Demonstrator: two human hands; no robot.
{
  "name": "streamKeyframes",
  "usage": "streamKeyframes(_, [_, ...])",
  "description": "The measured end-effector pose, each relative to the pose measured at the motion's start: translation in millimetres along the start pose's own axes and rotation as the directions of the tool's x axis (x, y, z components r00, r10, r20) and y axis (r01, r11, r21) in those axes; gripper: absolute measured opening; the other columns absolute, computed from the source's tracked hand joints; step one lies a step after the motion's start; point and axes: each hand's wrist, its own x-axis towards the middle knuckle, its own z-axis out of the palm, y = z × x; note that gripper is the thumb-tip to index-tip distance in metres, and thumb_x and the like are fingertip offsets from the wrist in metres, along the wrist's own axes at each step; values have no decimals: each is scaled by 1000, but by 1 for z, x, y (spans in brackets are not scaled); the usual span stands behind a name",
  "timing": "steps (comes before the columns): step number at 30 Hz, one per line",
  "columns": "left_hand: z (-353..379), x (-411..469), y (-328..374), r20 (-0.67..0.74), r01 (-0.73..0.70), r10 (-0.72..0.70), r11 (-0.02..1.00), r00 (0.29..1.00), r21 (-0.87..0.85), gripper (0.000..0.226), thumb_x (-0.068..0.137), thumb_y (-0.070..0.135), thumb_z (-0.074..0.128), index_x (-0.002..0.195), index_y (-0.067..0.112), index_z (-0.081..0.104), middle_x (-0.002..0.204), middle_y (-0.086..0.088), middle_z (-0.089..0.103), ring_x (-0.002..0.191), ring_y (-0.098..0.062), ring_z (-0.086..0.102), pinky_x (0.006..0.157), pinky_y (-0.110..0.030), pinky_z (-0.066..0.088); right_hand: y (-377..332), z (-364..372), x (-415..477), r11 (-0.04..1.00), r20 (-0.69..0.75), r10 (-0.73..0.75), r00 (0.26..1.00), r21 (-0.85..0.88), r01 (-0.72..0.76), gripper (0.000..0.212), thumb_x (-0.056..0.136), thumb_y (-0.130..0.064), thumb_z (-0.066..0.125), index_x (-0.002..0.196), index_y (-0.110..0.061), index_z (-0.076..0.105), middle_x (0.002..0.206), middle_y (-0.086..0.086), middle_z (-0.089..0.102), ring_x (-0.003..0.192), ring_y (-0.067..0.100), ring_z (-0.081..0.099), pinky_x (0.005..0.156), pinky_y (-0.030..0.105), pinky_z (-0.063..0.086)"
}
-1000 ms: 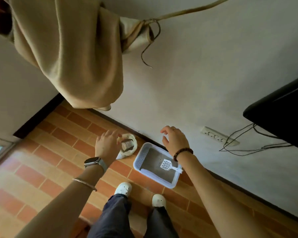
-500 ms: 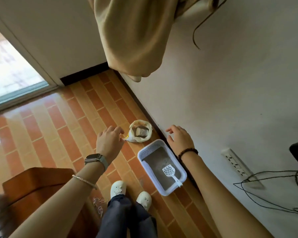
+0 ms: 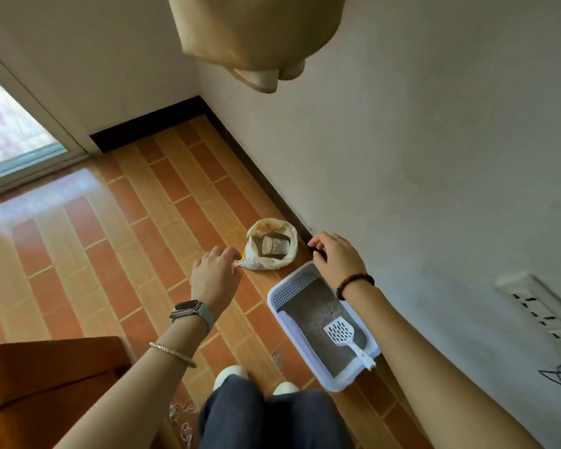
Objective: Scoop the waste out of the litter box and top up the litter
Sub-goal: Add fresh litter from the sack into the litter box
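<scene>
Two hands empty, fingers loose: left hand by bag, right hand over litter box. Best to grip scoop by its handle, 5 o'clock.

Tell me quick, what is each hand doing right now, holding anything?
Left hand: open, loosely curled, holding nothing.
Right hand: open, fingers spread, holding nothing.

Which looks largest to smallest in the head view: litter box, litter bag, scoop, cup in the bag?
litter box
litter bag
scoop
cup
The cup lies farther away, so scoop over cup is unsure.
</scene>
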Motion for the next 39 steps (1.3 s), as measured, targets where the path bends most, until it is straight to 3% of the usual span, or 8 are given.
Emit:
streamKeyframes(12, [190,104,-76,-108,-92,99,994,989,63,25,83,14,62,108,19,64,107,-4,63,99,-26,58,87,-39,41,83,183,115,998,-38,-59,998,-41,58,19,93,-24,55,112,-23,56,108,0,61,97,17,59,81,31,54])
streamKeyframes(20, [292,163,-120,-142,-161,171,984,975,80,24,83,12,64,106,18,65,107,-4,61,97,-27,59,84,-39,44,123,291,191,995,-53,-93,994,28,95,19,92,-24,55,112,-22,54,111,-1,61,100,17,60,80,32,55])
streamKeyframes(26, [332,174,-140,-140,-200,207,978,968,57,18,87,17,62,105,15,65,115,-6,59,98,-27,60,78,-39,49,129,343,223,997,-47,-74,996,10,75,25,91,-31,56,114,-21,53,116,3,55,101,19,57,82,34,54])
streamKeyframes(32, [348,179,-147,-159,-210,219,975,963,68,34,92,27,57,125,20,55,110,-6,59,91,-27,60,72,-37,48,128,369,237,1000,-50,10,999,-24,-11,34,90,-36,57,119,-19,52,121,7,53,115,23,48,91,36,49])
streamKeyframes(39, [364,186,-147,-226,-229,245,969,943,95,22,91,35,57,106,19,64,102,-3,61,88,-26,60,74,-38,47,119,392,238,999,-142,18,990,-26,-22,28,83,-45,63,104,-28,56,118,2,53,112,24,44,96,37,41])
